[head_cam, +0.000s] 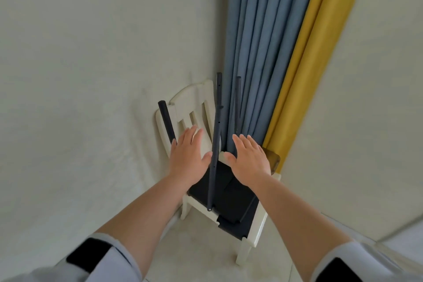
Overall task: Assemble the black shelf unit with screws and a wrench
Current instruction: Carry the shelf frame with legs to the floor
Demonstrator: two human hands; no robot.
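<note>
Black shelf panels (pixel 231 199) lie stacked on the seat of a cream wooden chair (pixel 256 229) in the corner. Several black poles lean on the chair. The nearest pole (pixel 215 155) slants up from the seat's front edge between my hands. Another pole (pixel 166 121) leans at the chair back's left, and a third pole (pixel 238 103) stands against the curtain. My left hand (pixel 186 160) is held out flat with straight fingers, just left of the near pole. My right hand (pixel 249 160) is spread flat just right of it. Neither hand grips anything.
Blue curtain (pixel 258 52) and yellow curtain (pixel 320 52) hang behind the chair. A white wall (pixel 91 75) runs on the left and another on the right. A brown object (pixel 273 159) sits at the chair's far right. Pale floor (pixel 196 247) lies in front.
</note>
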